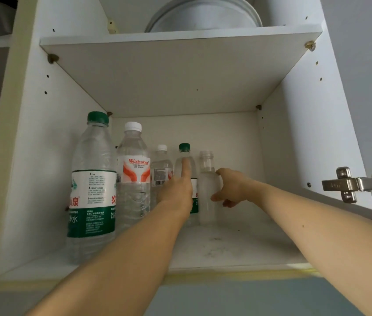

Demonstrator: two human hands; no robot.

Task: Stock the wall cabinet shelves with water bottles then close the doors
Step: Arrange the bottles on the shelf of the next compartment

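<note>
On the lower shelf [237, 245], at the left, a big green-cap bottle [92, 190] stands near the front. Beside it is a Wahaha bottle [133, 176], then a small white-cap bottle [161, 167] at the back. The left hand [177, 189] has its fingers straight and touches a small green-cap bottle [186, 160]. The right hand [231, 188] grips an uncapped bottle [208, 185], upright just beside it. Above, plates [203, 14] lie on the upper shelf [180, 35]. A hinge [349, 184] is at the right.

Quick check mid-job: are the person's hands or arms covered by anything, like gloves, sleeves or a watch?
No. Both the left hand and right hand are bare, with no gloves, rings or watch visible. Both forearms are uncovered as far as the frame shows; no sleeve enters view.
</note>
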